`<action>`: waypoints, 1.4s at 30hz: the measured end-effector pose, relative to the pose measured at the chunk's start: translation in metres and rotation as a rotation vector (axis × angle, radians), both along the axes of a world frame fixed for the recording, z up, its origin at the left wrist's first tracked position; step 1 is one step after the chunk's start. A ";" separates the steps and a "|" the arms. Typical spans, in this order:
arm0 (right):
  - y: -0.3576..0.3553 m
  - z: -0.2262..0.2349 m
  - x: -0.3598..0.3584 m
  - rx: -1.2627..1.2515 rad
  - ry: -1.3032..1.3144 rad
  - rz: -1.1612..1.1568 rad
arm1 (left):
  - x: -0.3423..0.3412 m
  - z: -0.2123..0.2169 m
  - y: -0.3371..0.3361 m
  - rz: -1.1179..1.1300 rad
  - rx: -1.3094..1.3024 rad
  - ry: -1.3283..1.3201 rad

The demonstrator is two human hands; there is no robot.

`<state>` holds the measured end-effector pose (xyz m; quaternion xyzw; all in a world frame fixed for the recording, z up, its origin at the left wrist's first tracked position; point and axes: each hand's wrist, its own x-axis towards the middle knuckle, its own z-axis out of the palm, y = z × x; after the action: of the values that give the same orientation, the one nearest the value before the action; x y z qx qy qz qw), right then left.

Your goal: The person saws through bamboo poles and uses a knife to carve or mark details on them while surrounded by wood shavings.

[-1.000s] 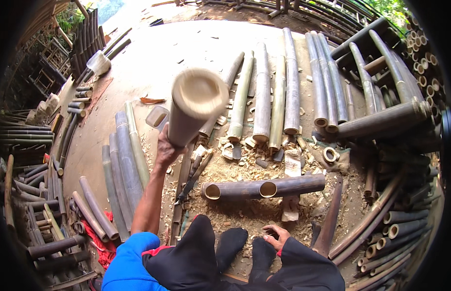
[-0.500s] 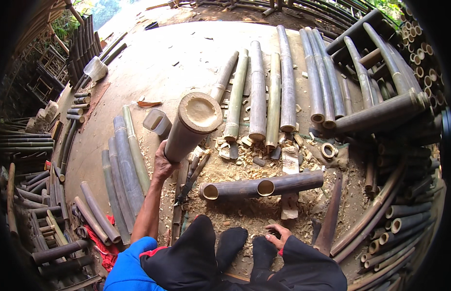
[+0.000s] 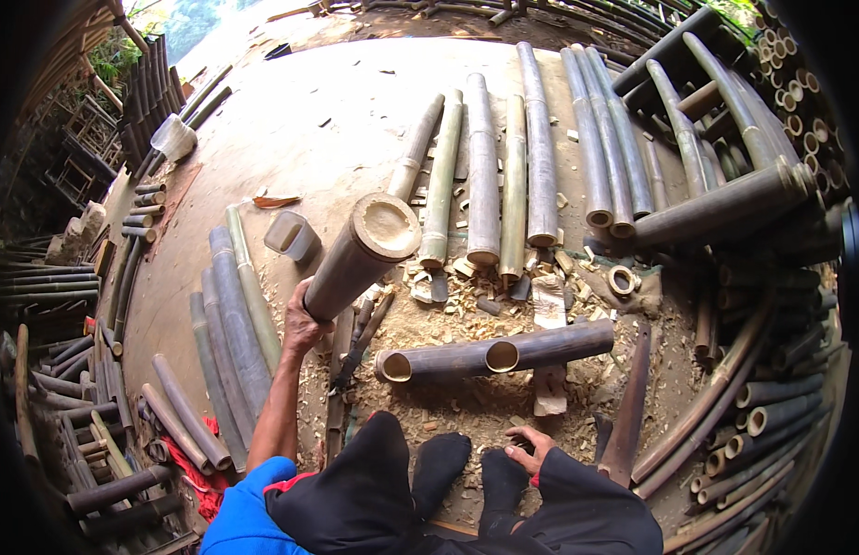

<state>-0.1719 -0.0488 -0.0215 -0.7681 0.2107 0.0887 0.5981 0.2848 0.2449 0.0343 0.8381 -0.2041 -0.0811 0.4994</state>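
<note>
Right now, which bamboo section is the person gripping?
The thick dark bamboo section in the left hand, its pale, dished end tilted up; no hand grips the dark crosswise tube or the long poles beyond it.

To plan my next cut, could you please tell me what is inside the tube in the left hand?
The bamboo tube shows a pale, recessed surface at its upper end; whatever lies deeper is covered by it.

Bare left hand [image 3: 306,324], forearm [image 3: 278,407] outstretched, grasping, forward-left of black-socked feet [image 3: 442,470]; bare right hand [image 3: 531,450], loosely curled, right beside them.
</note>
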 end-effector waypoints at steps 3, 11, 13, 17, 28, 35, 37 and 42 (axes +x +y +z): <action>0.001 0.007 0.002 0.020 0.044 -0.012 | 0.002 0.001 0.003 0.010 0.036 -0.023; 0.001 0.002 -0.001 -0.002 0.021 -0.011 | -0.001 0.000 0.001 0.009 0.052 -0.020; 0.001 0.002 -0.002 -0.004 0.010 -0.011 | -0.001 0.001 0.001 0.010 0.070 -0.042; 0.001 0.002 -0.004 -0.005 -0.001 -0.018 | -0.002 0.008 0.000 0.021 0.074 -0.128; -0.002 0.002 -0.010 0.006 0.017 -0.022 | 0.031 0.011 -0.019 0.424 0.566 -0.015; 0.000 0.006 -0.013 0.049 0.083 -0.018 | 0.056 -0.056 0.028 0.459 0.650 0.013; -0.001 0.003 -0.012 0.074 0.078 -0.019 | 0.054 -0.056 0.023 0.401 0.697 0.032; -0.001 0.008 -0.008 0.045 0.070 0.011 | 0.020 -0.037 -0.027 0.209 0.582 -0.292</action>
<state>-0.1794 -0.0495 -0.0135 -0.7519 0.2253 0.1237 0.6070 0.3048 0.2181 -0.0031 0.9646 -0.1548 0.0363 0.2104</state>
